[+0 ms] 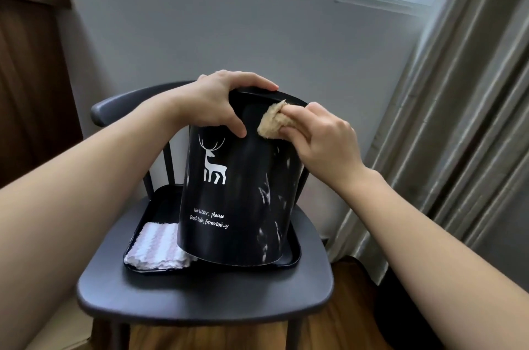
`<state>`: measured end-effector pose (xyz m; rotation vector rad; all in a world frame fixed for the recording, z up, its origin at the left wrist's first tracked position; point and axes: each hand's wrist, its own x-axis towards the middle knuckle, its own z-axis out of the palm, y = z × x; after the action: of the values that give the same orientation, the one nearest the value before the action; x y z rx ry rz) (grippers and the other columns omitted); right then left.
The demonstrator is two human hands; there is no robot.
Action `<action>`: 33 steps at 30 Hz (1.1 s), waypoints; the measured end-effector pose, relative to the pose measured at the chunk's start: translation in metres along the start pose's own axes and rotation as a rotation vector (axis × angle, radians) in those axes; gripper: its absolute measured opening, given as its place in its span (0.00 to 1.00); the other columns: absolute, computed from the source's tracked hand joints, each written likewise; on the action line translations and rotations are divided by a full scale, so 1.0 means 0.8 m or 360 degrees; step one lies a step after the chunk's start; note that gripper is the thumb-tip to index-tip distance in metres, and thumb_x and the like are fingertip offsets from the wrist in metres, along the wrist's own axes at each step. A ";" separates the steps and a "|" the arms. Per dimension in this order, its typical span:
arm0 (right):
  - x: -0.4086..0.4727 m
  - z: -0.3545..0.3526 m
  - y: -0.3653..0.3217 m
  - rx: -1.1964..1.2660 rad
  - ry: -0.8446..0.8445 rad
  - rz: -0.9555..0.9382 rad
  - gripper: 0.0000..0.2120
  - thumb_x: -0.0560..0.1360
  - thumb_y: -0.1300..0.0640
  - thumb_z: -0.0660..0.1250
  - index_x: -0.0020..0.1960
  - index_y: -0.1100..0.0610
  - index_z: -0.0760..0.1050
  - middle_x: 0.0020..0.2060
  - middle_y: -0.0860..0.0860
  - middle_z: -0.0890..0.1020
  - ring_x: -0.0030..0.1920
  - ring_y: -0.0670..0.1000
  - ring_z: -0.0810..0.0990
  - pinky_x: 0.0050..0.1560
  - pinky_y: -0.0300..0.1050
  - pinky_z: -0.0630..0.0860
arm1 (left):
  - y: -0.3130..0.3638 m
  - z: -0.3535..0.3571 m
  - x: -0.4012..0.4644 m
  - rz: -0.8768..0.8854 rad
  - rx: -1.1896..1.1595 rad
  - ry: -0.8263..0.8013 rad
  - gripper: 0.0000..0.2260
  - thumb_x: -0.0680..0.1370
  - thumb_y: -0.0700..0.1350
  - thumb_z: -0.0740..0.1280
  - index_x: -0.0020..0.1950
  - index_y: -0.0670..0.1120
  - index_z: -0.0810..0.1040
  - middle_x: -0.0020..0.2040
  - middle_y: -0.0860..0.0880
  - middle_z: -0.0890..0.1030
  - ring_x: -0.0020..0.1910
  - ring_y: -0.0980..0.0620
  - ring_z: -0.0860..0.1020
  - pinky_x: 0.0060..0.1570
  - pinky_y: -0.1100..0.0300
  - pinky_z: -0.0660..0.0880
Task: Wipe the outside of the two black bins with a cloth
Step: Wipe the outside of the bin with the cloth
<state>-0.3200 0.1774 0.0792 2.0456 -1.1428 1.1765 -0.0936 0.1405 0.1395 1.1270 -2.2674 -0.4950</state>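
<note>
Both forearms are bare with no sleeves showing, and the left hand [221, 100] wears a thin ring.

Open seat edge before the tray [296, 256]; striped cloth [159, 246] left of the bin [237, 192], curtain [458, 120] close right.

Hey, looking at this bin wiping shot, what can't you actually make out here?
Head view only:
- Far side of the black bin: hidden by its own body.
- The second bin: not identifiable.
- Striped cloth on the tray: partly behind the bin.
- Tan cloth: partly covered by the right hand.
- Left hand fingertips: over the top edge.
</note>
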 end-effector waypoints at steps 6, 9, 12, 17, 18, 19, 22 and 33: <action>-0.045 -0.002 -0.005 0.0151 -0.0201 -0.0256 0.11 0.77 0.54 0.71 0.58 0.54 0.82 0.41 0.51 0.80 0.39 0.54 0.80 0.35 0.52 0.78 | -0.004 0.000 -0.001 -0.0009 -0.0021 0.0033 0.39 0.56 0.48 0.77 0.60 0.79 0.73 0.64 0.56 0.76 0.67 0.43 0.73 0.66 0.44 0.75; -0.057 -0.001 -0.004 0.0117 -0.0203 -0.0290 0.10 0.76 0.55 0.71 0.57 0.55 0.83 0.40 0.51 0.80 0.39 0.54 0.81 0.32 0.51 0.78 | -0.004 0.002 -0.004 -0.0032 -0.0005 0.0076 0.37 0.58 0.50 0.78 0.58 0.81 0.72 0.62 0.57 0.73 0.68 0.42 0.70 0.67 0.44 0.73; -0.043 0.001 -0.005 0.0117 -0.0041 -0.0034 0.12 0.76 0.54 0.71 0.59 0.54 0.82 0.41 0.51 0.80 0.39 0.53 0.80 0.34 0.49 0.78 | -0.003 0.003 -0.005 -0.0042 0.0026 0.0111 0.36 0.62 0.49 0.81 0.57 0.82 0.71 0.58 0.59 0.71 0.68 0.43 0.68 0.69 0.43 0.71; -0.052 0.004 -0.004 0.0238 -0.0060 -0.0033 0.13 0.76 0.54 0.71 0.59 0.56 0.81 0.42 0.51 0.80 0.38 0.52 0.79 0.36 0.50 0.79 | -0.002 0.005 -0.008 -0.0034 0.0049 0.0181 0.36 0.64 0.48 0.82 0.56 0.83 0.71 0.57 0.58 0.71 0.67 0.43 0.69 0.69 0.42 0.71; -0.061 0.004 -0.003 0.0250 -0.0105 -0.0106 0.13 0.76 0.54 0.71 0.58 0.57 0.82 0.41 0.52 0.80 0.37 0.53 0.79 0.36 0.51 0.79 | -0.002 0.006 -0.008 -0.0032 0.0046 0.0191 0.36 0.64 0.47 0.82 0.56 0.83 0.71 0.57 0.58 0.71 0.67 0.43 0.70 0.69 0.43 0.71; -0.070 0.004 -0.002 0.0251 -0.0153 -0.0173 0.12 0.76 0.55 0.72 0.58 0.58 0.82 0.41 0.52 0.80 0.37 0.53 0.80 0.35 0.52 0.79 | -0.002 0.006 -0.009 -0.0031 0.0045 0.0197 0.36 0.64 0.47 0.82 0.55 0.82 0.71 0.57 0.58 0.71 0.66 0.43 0.70 0.69 0.43 0.72; -0.082 0.003 0.002 0.0195 -0.0183 -0.0254 0.11 0.76 0.55 0.72 0.57 0.58 0.83 0.40 0.52 0.80 0.38 0.54 0.80 0.33 0.51 0.78 | -0.002 0.007 -0.009 -0.0027 0.0049 0.0205 0.36 0.65 0.46 0.82 0.55 0.82 0.71 0.58 0.58 0.71 0.67 0.44 0.69 0.70 0.43 0.71; -0.064 0.004 -0.010 0.0198 -0.0092 0.0041 0.14 0.76 0.53 0.71 0.60 0.56 0.81 0.40 0.51 0.80 0.37 0.53 0.79 0.34 0.53 0.78 | 0.016 0.018 0.004 0.0132 0.0492 0.0161 0.39 0.68 0.48 0.81 0.74 0.64 0.67 0.65 0.58 0.73 0.69 0.52 0.62 0.72 0.51 0.55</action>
<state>-0.3253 0.2000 0.0328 2.1767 -1.1522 1.2364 -0.1118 0.1461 0.1363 1.1680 -2.3426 -0.0525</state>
